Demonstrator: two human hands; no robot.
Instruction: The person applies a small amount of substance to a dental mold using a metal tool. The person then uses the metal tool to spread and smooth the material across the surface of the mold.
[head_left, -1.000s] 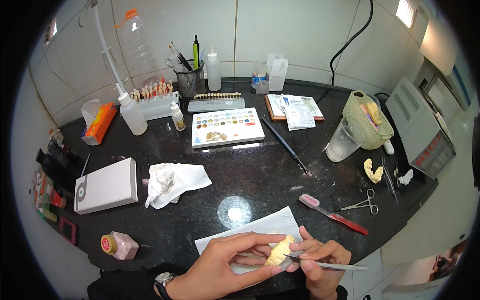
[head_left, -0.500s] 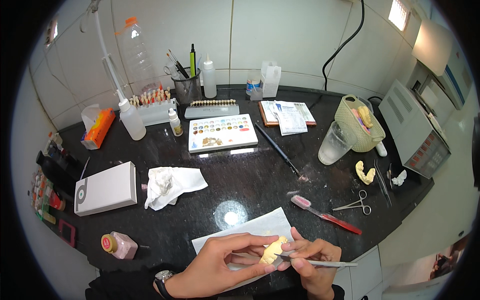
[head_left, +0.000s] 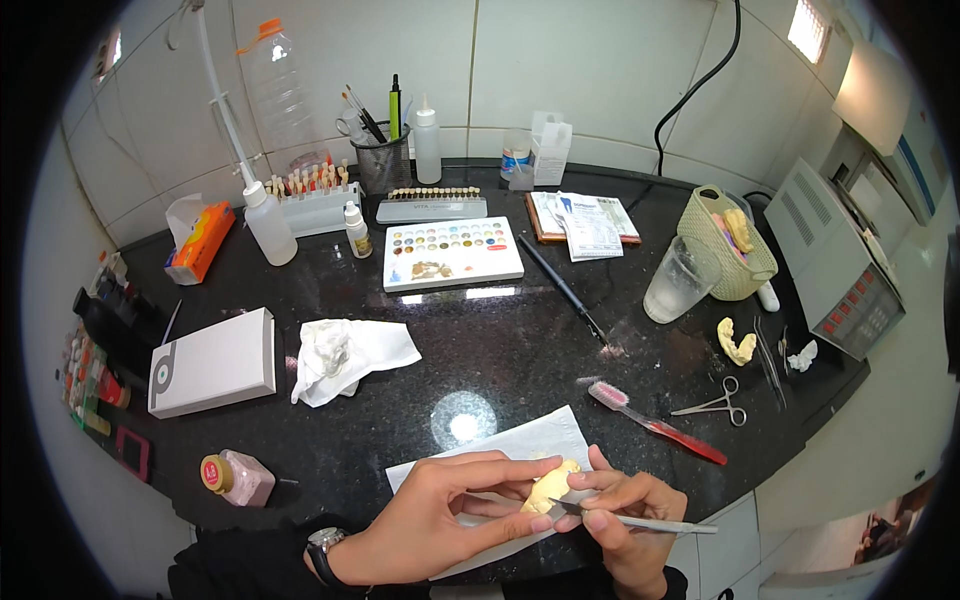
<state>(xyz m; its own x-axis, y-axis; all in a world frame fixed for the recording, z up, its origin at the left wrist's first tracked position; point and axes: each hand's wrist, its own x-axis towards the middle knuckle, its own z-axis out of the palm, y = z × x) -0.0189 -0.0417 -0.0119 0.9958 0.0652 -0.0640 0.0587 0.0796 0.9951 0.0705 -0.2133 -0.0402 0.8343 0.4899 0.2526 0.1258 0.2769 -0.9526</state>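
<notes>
Between its thumb and fingers, my left hand (head_left: 440,515) grips a pale yellow plaster dental model (head_left: 550,487). A silver-handled carving knife (head_left: 660,524) lies in my right hand (head_left: 625,510), pinched by thumb and forefinger. Its dark pointed blade meets the lower right side of the model, and fingertips of my right hand rest close to the model's edge. Under both hands a white paper sheet (head_left: 560,428) is spread on the counter, with small pale crumbs on it.
On the black counter (head_left: 480,345) lie a red toothbrush (head_left: 665,430), scissor-like forceps (head_left: 715,402), another plaster arch (head_left: 736,343) and a brush (head_left: 562,290). A pink bottle (head_left: 243,478), white box (head_left: 213,365) and crumpled tissue (head_left: 335,355) stand left. A plastic cup (head_left: 677,285) and basket (head_left: 735,270) are right.
The view has shifted slightly. My hands keep their hold on the model and the knife, with the blade still at the model; the model is turned only a little.
</notes>
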